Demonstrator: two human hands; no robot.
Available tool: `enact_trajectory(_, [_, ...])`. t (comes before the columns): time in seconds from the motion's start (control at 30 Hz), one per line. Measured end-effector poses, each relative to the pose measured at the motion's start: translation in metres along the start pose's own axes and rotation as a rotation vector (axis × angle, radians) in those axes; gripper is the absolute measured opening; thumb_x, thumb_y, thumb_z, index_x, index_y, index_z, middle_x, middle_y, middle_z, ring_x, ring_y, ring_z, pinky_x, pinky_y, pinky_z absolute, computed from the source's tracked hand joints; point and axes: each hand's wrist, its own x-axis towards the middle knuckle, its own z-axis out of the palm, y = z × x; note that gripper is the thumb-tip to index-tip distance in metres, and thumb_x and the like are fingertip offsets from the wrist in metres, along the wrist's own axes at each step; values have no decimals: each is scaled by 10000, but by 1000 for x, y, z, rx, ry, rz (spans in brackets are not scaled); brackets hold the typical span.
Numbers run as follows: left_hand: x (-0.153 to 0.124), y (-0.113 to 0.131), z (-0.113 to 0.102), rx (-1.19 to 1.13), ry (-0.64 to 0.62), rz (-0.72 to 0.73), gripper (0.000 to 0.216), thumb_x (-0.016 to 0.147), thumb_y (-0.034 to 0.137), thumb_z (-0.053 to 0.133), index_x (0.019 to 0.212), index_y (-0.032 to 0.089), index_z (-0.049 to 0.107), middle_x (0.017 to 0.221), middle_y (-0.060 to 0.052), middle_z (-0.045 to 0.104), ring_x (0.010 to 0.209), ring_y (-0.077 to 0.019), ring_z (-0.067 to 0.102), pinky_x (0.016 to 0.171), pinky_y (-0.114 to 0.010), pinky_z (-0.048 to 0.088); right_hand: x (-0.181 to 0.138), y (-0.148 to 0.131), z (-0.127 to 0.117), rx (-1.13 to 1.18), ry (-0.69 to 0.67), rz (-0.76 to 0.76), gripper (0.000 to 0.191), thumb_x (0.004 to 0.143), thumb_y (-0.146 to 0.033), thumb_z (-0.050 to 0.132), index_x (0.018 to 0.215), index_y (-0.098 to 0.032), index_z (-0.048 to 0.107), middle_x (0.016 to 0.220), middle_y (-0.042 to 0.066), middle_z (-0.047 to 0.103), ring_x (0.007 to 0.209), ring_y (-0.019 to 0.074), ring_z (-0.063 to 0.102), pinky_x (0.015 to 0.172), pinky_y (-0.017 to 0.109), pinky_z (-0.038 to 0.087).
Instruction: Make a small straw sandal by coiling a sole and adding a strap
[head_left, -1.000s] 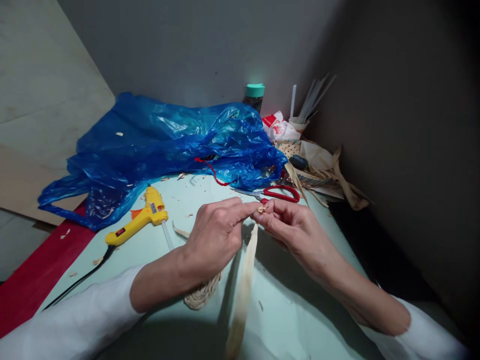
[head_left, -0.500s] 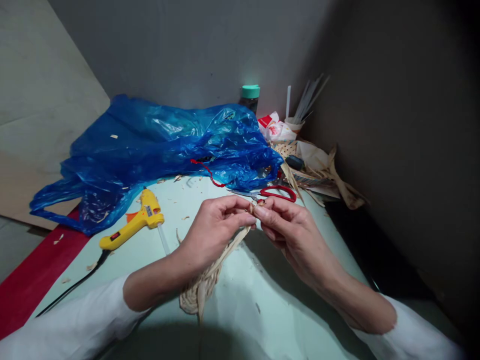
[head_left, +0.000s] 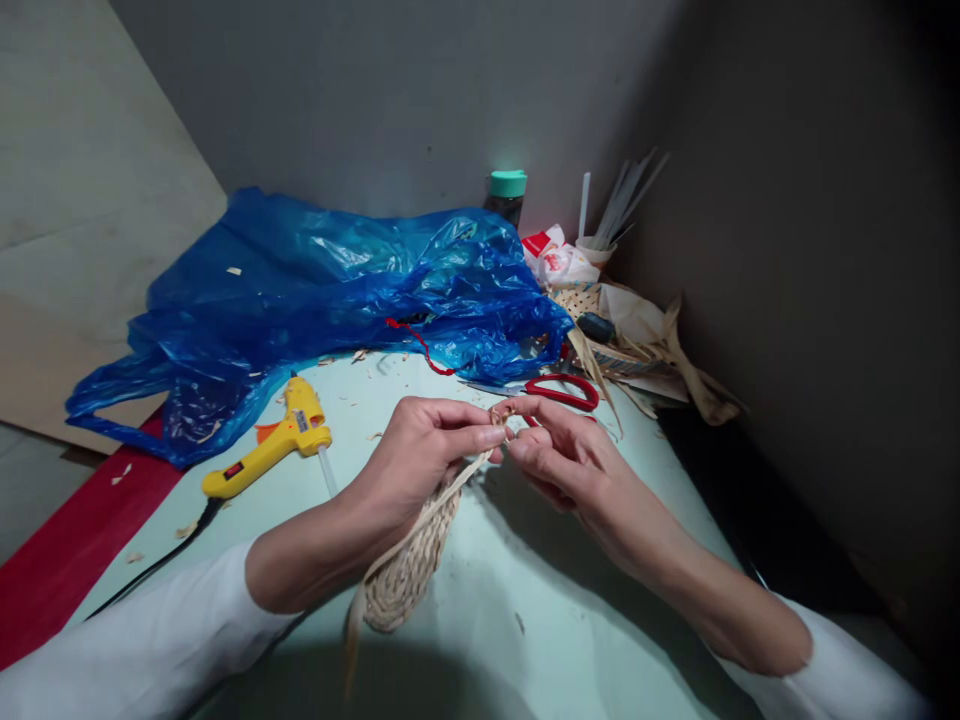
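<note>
The pale desk [head_left: 540, 640] fronts a grey far wall [head_left: 360, 100], left hand [head_left: 412, 455] pinching a braid [head_left: 412, 575], right hand [head_left: 581, 460] touching it, half spread.

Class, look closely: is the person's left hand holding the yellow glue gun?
No, the yellow glue gun lies on the pale table, while the left hand pinches a pale strip.

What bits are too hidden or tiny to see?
In the head view:
Upper end of the tan woven fibre piece: hidden behind the left hand.
Anything under the crumpled blue plastic bag: covered.
End of thin black cord: behind white left sleeve.
Lettering on the yellow plastic glue gun: too small.
</note>
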Motion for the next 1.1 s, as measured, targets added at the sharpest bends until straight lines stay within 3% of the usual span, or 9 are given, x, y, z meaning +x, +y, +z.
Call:
enact_trajectory(0.13, [0,3,-4,138,-36,103,125,718,231,758,667,119,737,636,-12,654,609,-83,535,601,-210,383,-2,-6,-1,-103,-3,-12,328,910,-399,555,1143,-168,536,548,-88,345,487,93,268,455,238,220])
enact_trajectory(0.2, [-1,6,-6,183,-80,124,131,734,219,734,645,124,732,634,-7,652,614,-84,533,616,-216,380,-1,-8,-4,-201,3,-64,312,921,-394,556,1142,-174,574,577,-64,444,526,105,392,502,239,311])
enact_trajectory(0.33, [-2,9,-11,208,-145,85,130,726,222,730,635,129,722,617,-3,632,596,-82,511,587,-219,339,5,-8,-15,-337,-24,-187,250,925,-347,609,1131,-208,643,912,18,664,851,163,596,763,276,439])
enact_trajectory(0.53, [3,9,-15,191,-255,-99,171,702,258,744,617,120,690,496,32,496,453,-43,320,481,-234,180,10,-2,-22,-169,-148,-241,123,928,-272,630,1024,-197,649,934,11,638,851,151,598,769,273,457])
enact_trajectory(0.67, [2,9,-15,148,-304,-169,139,685,217,730,610,114,677,552,3,562,479,-56,398,492,-230,218,9,-4,-22,-169,-179,-221,60,921,-240,642,952,-188,634,895,-7,602,808,120,540,722,238,421])
enact_trajectory(0.83, [2,7,-14,160,-334,-184,125,682,202,721,608,121,661,523,26,530,461,-47,339,481,-228,192,8,-3,-20,-204,-195,-226,111,937,-263,619,864,-183,595,810,-27,546,726,95,465,646,220,364])
enact_trajectory(0.9, [3,6,-13,185,-316,-142,146,714,238,715,627,131,666,540,30,537,476,-55,360,489,-226,218,8,1,-17,-184,-101,-228,137,934,-278,619,847,-178,587,770,-32,527,676,90,442,604,225,344])
enact_trajectory(1.03, [3,5,-7,419,-201,170,175,781,252,661,661,131,700,638,1,606,605,-99,464,592,-240,333,7,7,-9,-78,152,-220,194,903,-303,636,783,-180,548,640,-46,497,580,98,422,551,243,330])
enact_trajectory(1.1, [1,5,-4,525,-160,277,175,805,232,621,711,130,728,681,-13,632,650,-120,492,630,-254,360,7,7,-7,-99,182,-200,198,902,-304,629,773,-183,540,628,-42,498,579,106,431,561,249,342])
